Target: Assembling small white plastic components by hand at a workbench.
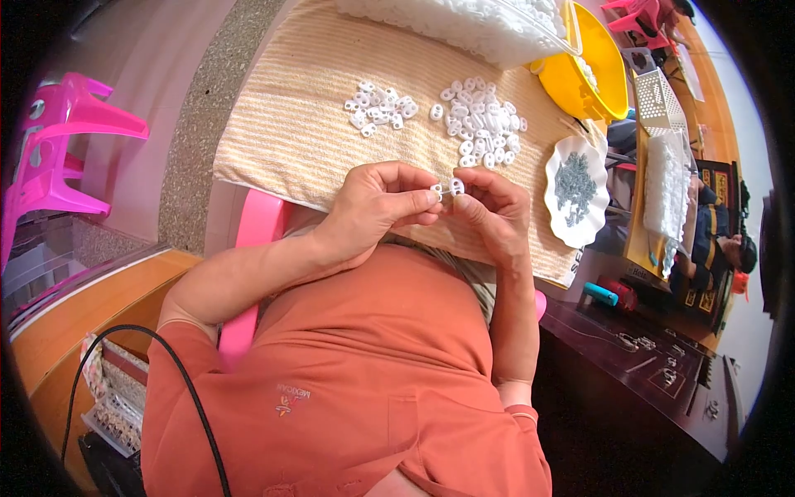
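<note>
Above the near edge of a striped towel (286, 137), my two hands meet with fingertips almost touching. Between thumb and forefinger my left hand (377, 203) pinches a small white plastic piece (438, 190). My right hand (497, 211) grips a white oval piece with two holes (457, 186). Something thin spans the short gap between the two pieces; its kind is too small to make out. Beyond my left hand lies a small heap of white pieces (379, 108). A larger heap of white two-hole ovals (480, 120) lies beyond my right hand.
Right of my hands, a white wavy-rimmed dish (573, 235) holds small grey metal parts (575, 187). A clear bin (530, 41) of white pieces and a yellow basin (611, 70) stand at the far side. A pink stool (79, 141) is at left. Another person (716, 236) sits at right.
</note>
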Demonstrator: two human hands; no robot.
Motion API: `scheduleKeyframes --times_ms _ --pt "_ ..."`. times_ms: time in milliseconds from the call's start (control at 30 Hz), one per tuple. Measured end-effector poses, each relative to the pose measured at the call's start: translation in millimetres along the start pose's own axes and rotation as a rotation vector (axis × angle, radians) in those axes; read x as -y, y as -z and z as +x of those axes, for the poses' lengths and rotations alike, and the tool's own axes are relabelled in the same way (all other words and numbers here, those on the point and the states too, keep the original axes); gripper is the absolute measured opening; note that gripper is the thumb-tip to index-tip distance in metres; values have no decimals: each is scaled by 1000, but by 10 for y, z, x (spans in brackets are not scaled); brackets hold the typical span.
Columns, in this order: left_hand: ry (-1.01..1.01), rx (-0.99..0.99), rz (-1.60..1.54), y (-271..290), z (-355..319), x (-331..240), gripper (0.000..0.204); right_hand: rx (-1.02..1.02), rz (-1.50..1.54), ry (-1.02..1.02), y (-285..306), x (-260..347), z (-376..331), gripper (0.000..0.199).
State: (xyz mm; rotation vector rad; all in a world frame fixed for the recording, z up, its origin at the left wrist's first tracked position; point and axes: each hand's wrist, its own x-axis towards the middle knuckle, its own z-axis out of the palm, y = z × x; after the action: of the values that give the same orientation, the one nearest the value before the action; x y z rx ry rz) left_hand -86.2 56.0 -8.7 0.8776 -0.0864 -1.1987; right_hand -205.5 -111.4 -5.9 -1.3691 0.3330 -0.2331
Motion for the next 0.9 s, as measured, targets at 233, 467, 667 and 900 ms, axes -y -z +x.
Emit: scheduleKeyframes --times_ms 233,467,667,900 --pt "-4 -1 8 3 1 7 18 -16 39 -27 -2 16 -12 29" --pt "1 -4 11 -2 3 7 17 7 -20 1 22 8 -5 28" --pt "-15 3 10 0 8 12 18 12 -13 4 10 30 -6 27" --pt "0 -4 22 -5 5 3 20 10 32 -16 21 5 -15 27"
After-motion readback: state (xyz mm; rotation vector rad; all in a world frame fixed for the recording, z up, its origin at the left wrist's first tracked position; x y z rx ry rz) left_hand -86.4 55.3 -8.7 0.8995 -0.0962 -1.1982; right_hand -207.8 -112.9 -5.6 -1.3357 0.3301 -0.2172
